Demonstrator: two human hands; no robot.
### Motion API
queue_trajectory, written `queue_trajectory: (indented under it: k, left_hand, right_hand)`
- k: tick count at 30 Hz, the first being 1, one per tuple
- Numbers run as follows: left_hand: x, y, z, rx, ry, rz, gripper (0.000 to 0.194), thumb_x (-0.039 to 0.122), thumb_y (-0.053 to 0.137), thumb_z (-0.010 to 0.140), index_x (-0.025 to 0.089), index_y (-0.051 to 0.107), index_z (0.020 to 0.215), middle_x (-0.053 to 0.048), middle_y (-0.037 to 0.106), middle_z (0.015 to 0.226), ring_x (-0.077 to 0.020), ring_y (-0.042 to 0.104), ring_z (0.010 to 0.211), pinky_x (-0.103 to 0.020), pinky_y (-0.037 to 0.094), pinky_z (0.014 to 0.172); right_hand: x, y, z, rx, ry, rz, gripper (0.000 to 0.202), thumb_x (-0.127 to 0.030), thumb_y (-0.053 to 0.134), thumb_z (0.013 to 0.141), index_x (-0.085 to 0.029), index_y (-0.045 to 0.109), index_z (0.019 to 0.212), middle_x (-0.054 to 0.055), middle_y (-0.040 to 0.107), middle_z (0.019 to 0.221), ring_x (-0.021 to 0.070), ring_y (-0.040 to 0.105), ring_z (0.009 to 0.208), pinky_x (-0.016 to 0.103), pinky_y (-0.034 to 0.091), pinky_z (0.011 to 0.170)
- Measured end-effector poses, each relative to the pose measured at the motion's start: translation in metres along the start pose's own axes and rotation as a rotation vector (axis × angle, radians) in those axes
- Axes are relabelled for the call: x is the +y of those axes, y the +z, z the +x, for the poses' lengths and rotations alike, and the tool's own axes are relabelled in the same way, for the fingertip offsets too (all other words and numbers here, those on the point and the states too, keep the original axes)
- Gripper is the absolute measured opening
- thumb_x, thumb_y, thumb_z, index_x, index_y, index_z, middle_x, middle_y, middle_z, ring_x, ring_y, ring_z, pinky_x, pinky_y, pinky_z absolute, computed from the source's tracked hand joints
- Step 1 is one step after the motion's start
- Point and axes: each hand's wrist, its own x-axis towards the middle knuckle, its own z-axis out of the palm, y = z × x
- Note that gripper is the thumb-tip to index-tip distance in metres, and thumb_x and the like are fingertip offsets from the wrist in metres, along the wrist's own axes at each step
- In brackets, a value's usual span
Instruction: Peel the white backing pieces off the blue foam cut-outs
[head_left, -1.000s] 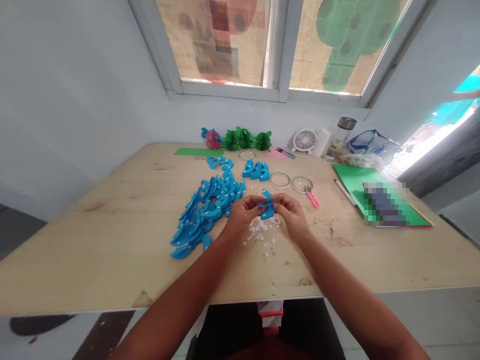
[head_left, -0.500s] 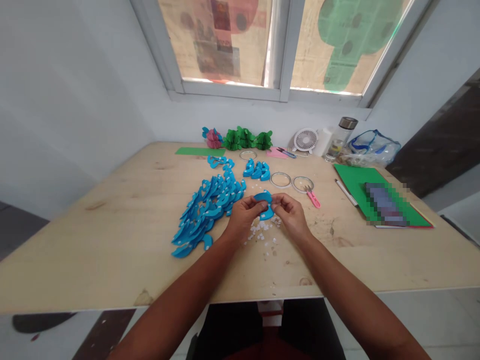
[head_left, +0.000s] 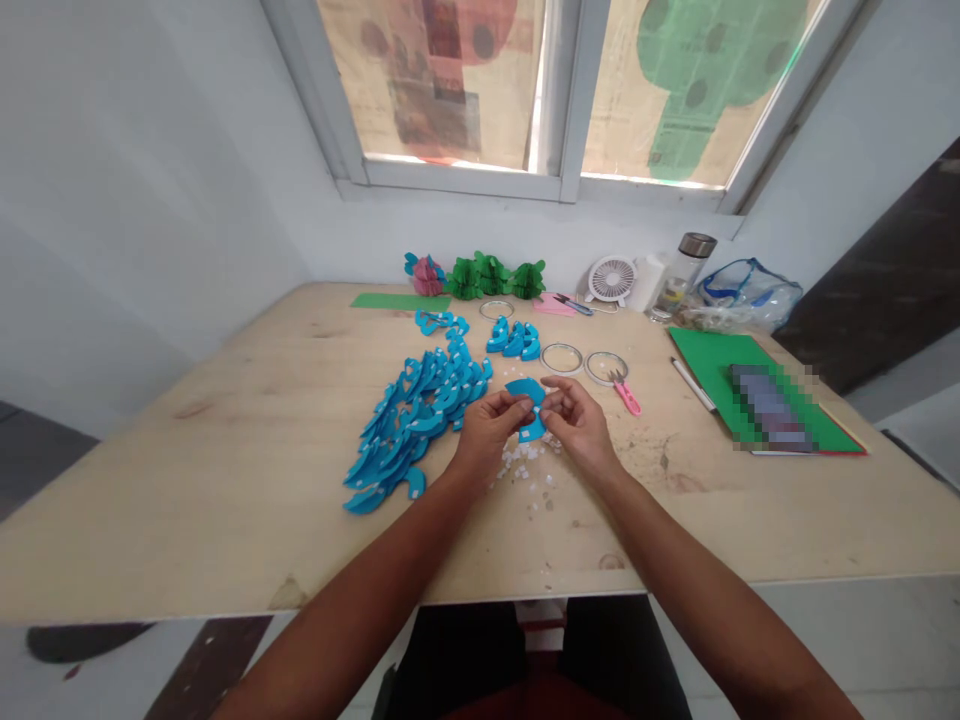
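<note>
A curved blue paper piece (head_left: 531,432) is held up over the table between my two hands. My left hand (head_left: 489,428) pinches its left side between thumb and fingers. From the right, the thumb and fingertips of my right hand (head_left: 577,420) close at its edge, where a small white square shows; whether they grip paper or square is hard to make out. Small white paper squares (head_left: 525,455) lie scattered just below. Left of my hands spreads a large heap of blue paper pieces (head_left: 420,410) with white squares on them. Smaller stacked blue pieces (head_left: 514,340) sit behind.
Tape rings (head_left: 561,359) and pink snips (head_left: 625,392) lie beyond my right hand. Green and pink paper crafts (head_left: 491,275), a small fan (head_left: 611,281), a glass bottle (head_left: 682,278) and a plastic bag (head_left: 750,295) line the back. Green sheets (head_left: 720,355) with a blurred-out object lie right.
The blue piece has turned slightly in my fingers, its upper part now flatter and tipped leftward. My right index finger has lifted a little. The rest of the table looks the same.
</note>
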Motion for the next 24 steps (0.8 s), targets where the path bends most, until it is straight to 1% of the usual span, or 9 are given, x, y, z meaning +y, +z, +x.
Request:
queue_trajectory:
  k: [4, 7, 10, 13, 17, 20, 24]
  left_hand:
    - [0.001, 0.001, -0.001, 0.021, 0.02, 0.014, 0.013, 0.023, 0.072, 0.055, 0.014, 0.063, 0.058, 0.001, 0.06, 0.056, -0.0118, 0.054, 0.056, -0.026, 0.045, 0.06]
    - [0.0, 0.001, 0.0, 0.04, 0.035, 0.011, 0.013, 0.023, 0.072, 0.055, 0.014, 0.064, 0.06, 0.0, 0.061, 0.058, -0.0112, 0.054, 0.056, -0.025, 0.045, 0.06]
    - [0.0, 0.0, 0.001, 0.046, 0.05, 0.016, 0.013, 0.024, 0.072, 0.056, 0.014, 0.065, 0.061, 0.0, 0.062, 0.058, -0.0118, 0.055, 0.058, -0.025, 0.046, 0.061]
    - [0.002, 0.0, 0.001, 0.045, 0.071, 0.022, 0.011, 0.023, 0.072, 0.056, 0.015, 0.065, 0.059, 0.0, 0.062, 0.059, -0.0124, 0.056, 0.059, -0.026, 0.046, 0.063]
    - [0.003, 0.0, 0.001, 0.036, 0.105, 0.026, 0.01, 0.023, 0.071, 0.057, 0.016, 0.065, 0.058, 0.0, 0.063, 0.06, -0.0133, 0.057, 0.061, -0.027, 0.047, 0.065]
    - [0.002, 0.0, 0.002, 0.03, 0.124, 0.039, 0.01, 0.023, 0.071, 0.057, 0.016, 0.065, 0.059, -0.001, 0.063, 0.061, -0.0144, 0.058, 0.062, -0.027, 0.047, 0.065]
    - [0.001, -0.001, 0.002, 0.018, 0.144, 0.05, 0.01, 0.023, 0.071, 0.058, 0.016, 0.064, 0.059, 0.0, 0.063, 0.059, -0.014, 0.058, 0.06, -0.027, 0.048, 0.063]
  right_hand:
    - [0.001, 0.001, 0.0, 0.0, -0.023, -0.036, 0.034, -0.019, 0.058, 0.07, -0.02, 0.051, 0.103, -0.002, 0.054, 0.071, 0.011, 0.052, 0.062, 0.024, 0.041, 0.058]
    - [0.0, 0.001, -0.002, 0.036, -0.068, -0.153, 0.027, -0.019, 0.058, 0.071, -0.02, 0.051, 0.097, -0.001, 0.058, 0.074, 0.011, 0.051, 0.06, 0.024, 0.041, 0.058]
    - [-0.004, 0.001, -0.005, 0.073, -0.152, -0.327, 0.015, -0.02, 0.058, 0.072, -0.02, 0.054, 0.086, 0.0, 0.059, 0.075, 0.012, 0.052, 0.062, 0.026, 0.041, 0.061]
    - [-0.009, 0.001, -0.007, 0.058, -0.256, -0.442, 0.006, -0.019, 0.056, 0.074, -0.02, 0.058, 0.08, 0.002, 0.059, 0.077, 0.014, 0.052, 0.067, 0.028, 0.042, 0.065]
    - [-0.01, 0.0, -0.007, 0.031, -0.335, -0.5, 0.011, -0.019, 0.053, 0.076, -0.021, 0.062, 0.083, 0.003, 0.061, 0.079, 0.0161, 0.053, 0.071, 0.03, 0.042, 0.067]
    - [-0.008, 0.0, -0.007, 0.026, -0.337, -0.515, 0.013, -0.021, 0.051, 0.079, -0.022, 0.063, 0.085, 0.004, 0.062, 0.079, 0.0172, 0.054, 0.074, 0.031, 0.043, 0.068]
    - [-0.007, -0.001, -0.007, 0.035, -0.334, -0.511, 0.013, -0.023, 0.05, 0.081, -0.021, 0.063, 0.082, 0.004, 0.062, 0.078, 0.0172, 0.055, 0.074, 0.031, 0.043, 0.068]
